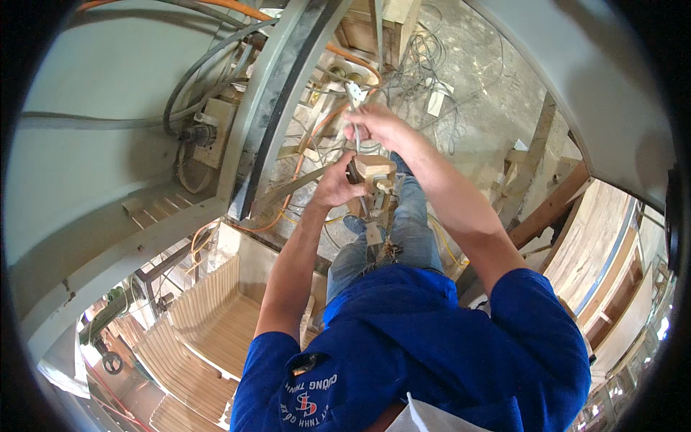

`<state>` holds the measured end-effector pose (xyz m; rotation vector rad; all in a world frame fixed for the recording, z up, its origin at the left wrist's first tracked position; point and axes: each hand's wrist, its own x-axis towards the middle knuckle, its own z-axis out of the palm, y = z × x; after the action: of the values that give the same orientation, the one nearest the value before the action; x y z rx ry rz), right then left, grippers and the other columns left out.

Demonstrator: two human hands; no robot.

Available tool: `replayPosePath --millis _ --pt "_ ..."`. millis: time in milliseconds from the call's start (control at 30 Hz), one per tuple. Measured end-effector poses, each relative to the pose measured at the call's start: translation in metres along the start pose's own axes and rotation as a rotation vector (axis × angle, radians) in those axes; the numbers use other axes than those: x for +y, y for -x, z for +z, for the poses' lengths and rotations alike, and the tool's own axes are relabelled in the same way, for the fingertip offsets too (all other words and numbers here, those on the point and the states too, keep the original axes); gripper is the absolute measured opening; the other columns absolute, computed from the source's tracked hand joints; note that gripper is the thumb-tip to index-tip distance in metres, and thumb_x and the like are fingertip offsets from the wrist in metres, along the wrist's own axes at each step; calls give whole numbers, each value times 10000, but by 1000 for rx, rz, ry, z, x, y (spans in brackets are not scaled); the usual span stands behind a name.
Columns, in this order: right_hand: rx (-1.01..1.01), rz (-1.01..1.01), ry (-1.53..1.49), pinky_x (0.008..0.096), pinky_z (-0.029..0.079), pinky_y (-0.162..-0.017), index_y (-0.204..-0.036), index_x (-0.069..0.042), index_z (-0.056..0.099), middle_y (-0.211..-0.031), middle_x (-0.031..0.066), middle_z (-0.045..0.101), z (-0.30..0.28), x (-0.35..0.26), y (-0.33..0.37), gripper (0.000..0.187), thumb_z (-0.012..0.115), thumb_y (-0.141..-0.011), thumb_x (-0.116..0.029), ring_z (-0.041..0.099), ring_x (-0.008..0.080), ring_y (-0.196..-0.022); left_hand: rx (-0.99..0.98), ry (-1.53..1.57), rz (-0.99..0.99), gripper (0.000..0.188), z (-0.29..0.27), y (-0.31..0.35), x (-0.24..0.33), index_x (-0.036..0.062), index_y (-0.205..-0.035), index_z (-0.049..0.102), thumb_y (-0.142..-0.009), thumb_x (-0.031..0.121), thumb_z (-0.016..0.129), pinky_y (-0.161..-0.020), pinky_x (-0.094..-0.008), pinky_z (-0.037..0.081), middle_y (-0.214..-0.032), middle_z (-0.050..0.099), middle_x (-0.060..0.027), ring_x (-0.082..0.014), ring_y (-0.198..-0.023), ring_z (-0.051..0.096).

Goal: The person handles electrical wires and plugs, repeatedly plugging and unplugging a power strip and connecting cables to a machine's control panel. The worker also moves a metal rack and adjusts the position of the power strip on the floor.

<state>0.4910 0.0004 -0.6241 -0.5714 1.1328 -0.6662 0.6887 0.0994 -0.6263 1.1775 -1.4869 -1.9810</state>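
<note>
My left hand point(337, 186) is closed around the side of a small wooden block point(376, 167) with a dark edge, held in front of my knees. A pale fitting point(384, 186) sits at the block's near side. Above it my right hand point(374, 124) is closed in a pinch on a thin grey rod or cable point(358, 142), which runs down toward the left hand. Just beyond the right fingertips shows a small white piece with dark spots point(355, 92); whether it joins the grey length I cannot tell.
A grey metal frame point(284, 93) rises close on the left, with a cable-fed plug point(198, 135) on it. Orange hose point(301, 162) and tangled cables point(425, 65) lie on the concrete floor. Slatted wooden pieces point(205, 309) stand lower left, wooden boards point(597, 237) at right.
</note>
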Motion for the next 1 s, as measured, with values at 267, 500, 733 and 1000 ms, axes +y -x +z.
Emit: replayPosePath --millis 267,500,733,1000 --pt "278 -222 -573 267 438 -534 -1256 8 549 -821 54 540 -24 -66 25 262 517 -1070 -175 497 119 -636 117 -16 -61 794 6 42 24 51 -1423 493 -730 170 862 -914 -334 525 -1167 644 -67 -186 -1030 620" --pt "349 -762 725 405 565 -702 -1196 -28 609 -996 137 705 -21 -93 133 274 542 -1055 -253 699 240 -798 494 692 206 620 21 77 32 -57 -1383 499 -827 150 680 -971 -330 509 -1243 649 -122 -208 -1110 639" --pt "-259 -511 1507 420 581 -747 -1196 -84 609 -1037 150 689 60 -85 241 205 561 -1008 -153 711 325 -887 557 711 246 577 31 93 65 -52 -1353 524 -866 228 657 -908 -317 523 -1169 667 -105 -186 -1035 653" --pt "-261 -966 1672 453 596 -746 -1109 -75 613 -970 122 663 69 -76 232 271 647 -841 -44 713 340 -888 599 655 235 591 40 99 73 -7 -1321 565 -821 270 716 -638 -282 578 -1034 681 -67 -150 -816 687"
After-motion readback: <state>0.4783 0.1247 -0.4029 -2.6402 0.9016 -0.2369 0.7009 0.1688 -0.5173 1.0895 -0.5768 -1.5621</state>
